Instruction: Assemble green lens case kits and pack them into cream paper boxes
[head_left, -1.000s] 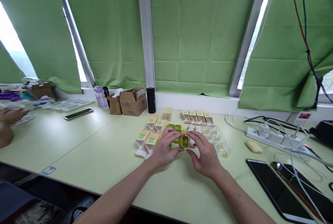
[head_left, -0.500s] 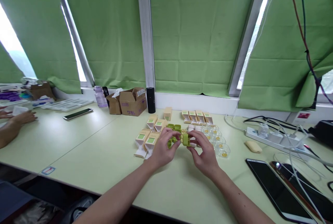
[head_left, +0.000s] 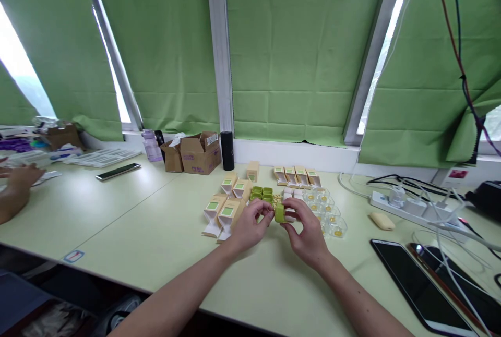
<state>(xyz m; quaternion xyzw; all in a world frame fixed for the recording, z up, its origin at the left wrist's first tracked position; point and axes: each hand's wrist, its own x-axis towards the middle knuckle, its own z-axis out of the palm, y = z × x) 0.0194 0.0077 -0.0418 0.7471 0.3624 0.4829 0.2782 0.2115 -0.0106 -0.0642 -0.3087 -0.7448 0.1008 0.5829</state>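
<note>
A small green case [head_left: 279, 213] is held between the thumb and fingers of my right hand [head_left: 304, 226]. Close to its left side is my left hand [head_left: 252, 224], thumb and fingertips pinched together; anything between them is too small to make out. Beyond my hands lie several green cases [head_left: 267, 191], small yellowish pieces [head_left: 277, 197] and white blocks [head_left: 298, 192]. Clear plastic cups with yellow centres [head_left: 337, 227] stand to the right. Open cardboard packets with green squares [head_left: 228, 212] lie left of my left hand, and more packets [head_left: 301, 174] are in a row behind.
A black cylinder [head_left: 227, 151], a brown carton [head_left: 200, 153] and a purple bottle [head_left: 152, 146] stand at the back. Phones [head_left: 417, 279], a power strip [head_left: 418, 212] with cables and a cream case [head_left: 381, 220] lie right. Another person's hand [head_left: 21, 178] is far left.
My left hand has moved slightly down, uncovering more of the green cases behind. The case in my right hand has turned slightly. At far left, the other person's hands have shifted left.
</note>
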